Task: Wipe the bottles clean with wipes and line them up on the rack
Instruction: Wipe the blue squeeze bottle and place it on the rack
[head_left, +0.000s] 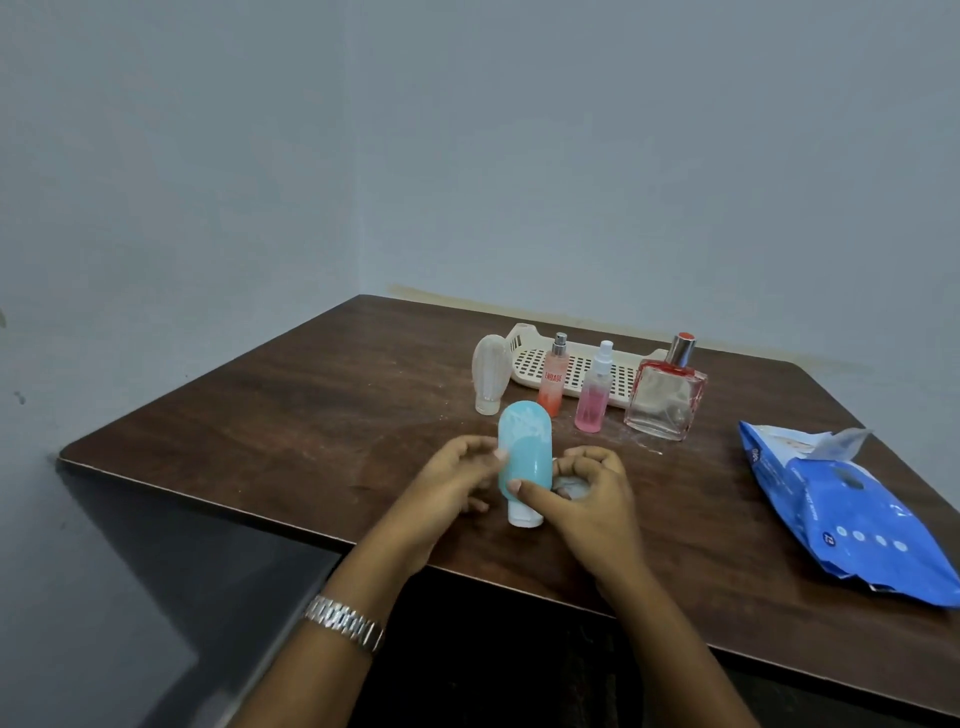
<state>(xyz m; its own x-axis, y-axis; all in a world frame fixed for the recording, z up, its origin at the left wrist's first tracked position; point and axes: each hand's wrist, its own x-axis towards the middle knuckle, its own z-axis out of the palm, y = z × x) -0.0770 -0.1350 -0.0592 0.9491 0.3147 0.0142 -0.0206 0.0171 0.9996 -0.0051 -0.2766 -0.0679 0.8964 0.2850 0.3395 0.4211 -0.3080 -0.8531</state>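
Both forearms are bare, unsleeved; a silver metal link-bracelet wristwatch (344, 622) circles the left wrist, lower left of frame.

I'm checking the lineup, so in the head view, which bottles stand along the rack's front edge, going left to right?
Cream squeeze bottle → orange spray bottle → pink spray bottle → square glass perfume bottle.
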